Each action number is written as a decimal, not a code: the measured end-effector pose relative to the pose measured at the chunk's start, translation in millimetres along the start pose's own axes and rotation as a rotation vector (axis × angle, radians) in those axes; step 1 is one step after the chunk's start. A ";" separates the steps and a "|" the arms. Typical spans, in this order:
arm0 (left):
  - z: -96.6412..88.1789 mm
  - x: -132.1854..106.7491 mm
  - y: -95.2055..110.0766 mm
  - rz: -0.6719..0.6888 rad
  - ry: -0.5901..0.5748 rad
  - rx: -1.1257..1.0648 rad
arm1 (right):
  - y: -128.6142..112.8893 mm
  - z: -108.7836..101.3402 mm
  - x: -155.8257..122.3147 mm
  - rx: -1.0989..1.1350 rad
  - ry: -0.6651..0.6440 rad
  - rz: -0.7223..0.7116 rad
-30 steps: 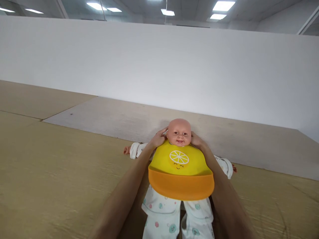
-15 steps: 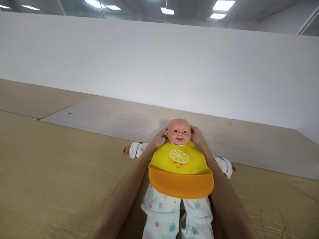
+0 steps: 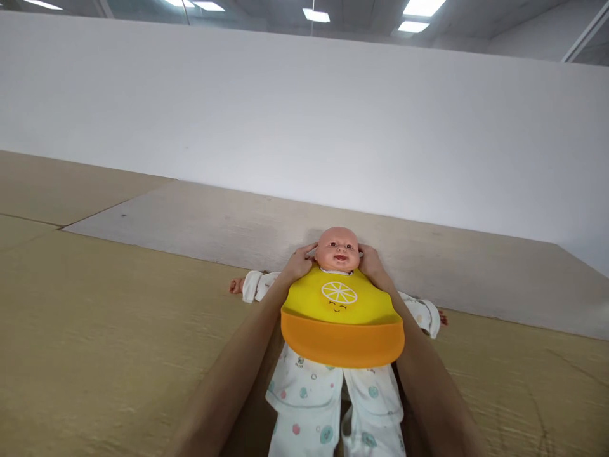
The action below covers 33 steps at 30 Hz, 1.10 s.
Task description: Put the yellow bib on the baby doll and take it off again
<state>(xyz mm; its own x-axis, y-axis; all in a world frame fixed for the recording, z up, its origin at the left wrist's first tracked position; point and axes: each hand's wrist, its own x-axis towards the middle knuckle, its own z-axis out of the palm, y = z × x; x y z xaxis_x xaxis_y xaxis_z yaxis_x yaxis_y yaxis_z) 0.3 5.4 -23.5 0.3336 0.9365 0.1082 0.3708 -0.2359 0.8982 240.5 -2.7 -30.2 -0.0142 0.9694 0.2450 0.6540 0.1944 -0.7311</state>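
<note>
A baby doll (image 3: 339, 246) lies on its back with its arms spread, dressed in a white patterned outfit (image 3: 309, 393). Over its chest is a yellow bib (image 3: 340, 298) with a lemon-slice print and an orange catch pocket at the bottom. My left hand (image 3: 299, 263) is at the left side of the doll's neck, its fingers closed at the bib's upper edge and partly behind the head. On the other side, my right hand (image 3: 372, 261) is curled against the neck, its fingertips hidden behind the doll. Any bib straps behind the neck are out of sight.
The doll lies on a tan wooden surface (image 3: 118, 330). A greyish board (image 3: 228, 216) runs past its head to the foot of a white wall (image 3: 304, 114). Glass panels top the wall, with ceiling lights (image 3: 316, 15) beyond.
The bib has slid slightly up toward the doll's neck, uncovering more of the outfit below its pocket. Both hands stay beside the neck with small finger shifts. The view has moved slightly.
</note>
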 end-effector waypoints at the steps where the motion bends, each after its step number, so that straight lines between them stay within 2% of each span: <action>1: -0.2 -0.1 0.6 0.011 0.015 -0.006 | -0.8 0.9 -0.3 0.024 -0.007 0.027; 5: -0.5 0.6 0.1 0.038 0.046 -0.008 | -9.0 1.2 -2.5 0.063 -0.024 0.130; 10: -0.3 2.0 -2.5 0.061 0.046 0.011 | -25.4 -6.4 -5.2 -0.278 -0.029 0.112; 13: 0.0 2.3 -3.1 0.064 0.040 0.005 | -27.7 -7.1 -5.4 -0.327 -0.028 0.105; 18: 0.7 2.6 -5.9 0.008 0.034 -0.056 | -14.2 -1.5 -1.3 -0.149 -0.005 0.110; 23: -0.4 3.6 -6.3 -0.149 0.129 -0.178 | -1.2 -8.1 3.9 0.114 -0.040 0.242; 28: -3.9 -2.0 1.1 -0.309 0.185 -0.290 | 1.8 -23.5 1.6 0.190 -0.115 0.277; 33: -13.5 -21.5 13.8 -0.350 0.164 -0.307 | -5.0 -30.8 -18.0 0.203 -0.053 0.419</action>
<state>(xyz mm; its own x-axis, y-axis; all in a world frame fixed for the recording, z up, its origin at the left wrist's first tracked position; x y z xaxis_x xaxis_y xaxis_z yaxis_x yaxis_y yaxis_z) -13.5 -14.5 -7.7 0.0842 0.9802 -0.1790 0.1556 0.1645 0.9740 260.8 -25.7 -11.3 0.1770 0.9760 -0.1268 0.4503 -0.1948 -0.8714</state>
